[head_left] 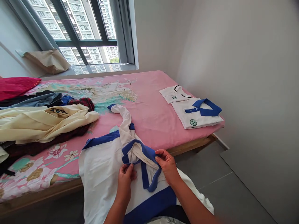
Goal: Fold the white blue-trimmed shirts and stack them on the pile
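A white polo shirt (100,171) with blue trim hangs over the near edge of the bed, partly across my lap. One of its sleeves stretches up onto the pink sheet. My left hand (126,175) pinches the blue collar near its left end. With thumb and fingers closed, my right hand (167,163) grips the collar's right side. Between the hands the collar stands spread, showing the pale inside of the shirt. The lower part of the shirt runs out of the frame.
The bed (149,118) has a pink floral sheet and a wooden edge. At its right corner lie a folded white shirt with blue collar (198,113) and another white shirt (174,93). A clothes pile (46,121) covers the left side. A paper bag (48,60) sits by the window.
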Motion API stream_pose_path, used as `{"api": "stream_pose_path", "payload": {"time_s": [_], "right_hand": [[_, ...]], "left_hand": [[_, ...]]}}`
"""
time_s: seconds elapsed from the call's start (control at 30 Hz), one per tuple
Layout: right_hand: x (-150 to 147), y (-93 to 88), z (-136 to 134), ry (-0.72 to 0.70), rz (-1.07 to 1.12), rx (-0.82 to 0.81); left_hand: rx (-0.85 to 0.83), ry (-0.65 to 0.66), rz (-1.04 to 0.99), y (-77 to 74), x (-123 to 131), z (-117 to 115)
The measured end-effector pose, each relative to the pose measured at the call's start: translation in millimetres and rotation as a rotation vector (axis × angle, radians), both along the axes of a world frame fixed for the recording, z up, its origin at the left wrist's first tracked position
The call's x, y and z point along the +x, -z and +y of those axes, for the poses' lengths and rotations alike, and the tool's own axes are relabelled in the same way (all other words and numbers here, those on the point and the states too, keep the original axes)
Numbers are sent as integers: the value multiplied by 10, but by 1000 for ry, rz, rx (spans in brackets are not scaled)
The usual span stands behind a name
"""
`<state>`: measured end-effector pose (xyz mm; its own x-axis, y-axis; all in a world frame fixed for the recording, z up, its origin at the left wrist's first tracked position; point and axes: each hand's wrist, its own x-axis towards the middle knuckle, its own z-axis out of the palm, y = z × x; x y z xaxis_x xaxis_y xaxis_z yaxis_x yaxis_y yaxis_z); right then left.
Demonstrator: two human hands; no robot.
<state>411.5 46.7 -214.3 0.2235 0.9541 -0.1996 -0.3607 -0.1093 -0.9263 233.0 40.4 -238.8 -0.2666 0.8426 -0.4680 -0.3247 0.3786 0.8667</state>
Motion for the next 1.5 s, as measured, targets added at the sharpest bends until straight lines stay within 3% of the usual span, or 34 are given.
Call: {"api": "stream_pose_path", "payload": {"time_s": [0.1, 0.27, 0.47, 0.57, 0.63, 0.7, 0.77, 0.9, 1.03, 1.23, 1.4, 1.5], "right_hand": [[-8, -25, -32, 0, -63, 10], [29, -66, -77, -11, 37, -44], [135, -218, -94, -173, 233, -90], [169, -355, -90, -337, 206, -56], [186, -442, -78, -399, 180, -68], [210, -506, -63, -415, 149, -90], [242, -538, -49, -439, 101, -93], [291, -529, -26, -549, -46, -86], [279, -511, 11, -550, -54, -96], [317, -517, 70, -538, 69, -86], [406, -480, 90, -703, 40, -177], [401, -443, 103, -639, 42, -135]], "left_hand": [[118, -18, 198, -40, 39, -122], [367, 133, 445, -259, 102, -160], [797, 387, 835, -691, 26, 296], [731, 681, 1009, -954, -14, 627], [546, 1006, 1036, -1104, -13, 796], [331, 1313, 941, -1205, 1, 894], [203, 1461, 793, -1247, 13, 921], [108, 1514, 542, -1181, 15, 856], [109, 1523, 483, -1044, 21, 785], [137, 1381, 338, -989, 7, 819], [87, 1141, 15, -959, -61, 911], [49, 1129, -4, -904, -97, 955]]}}
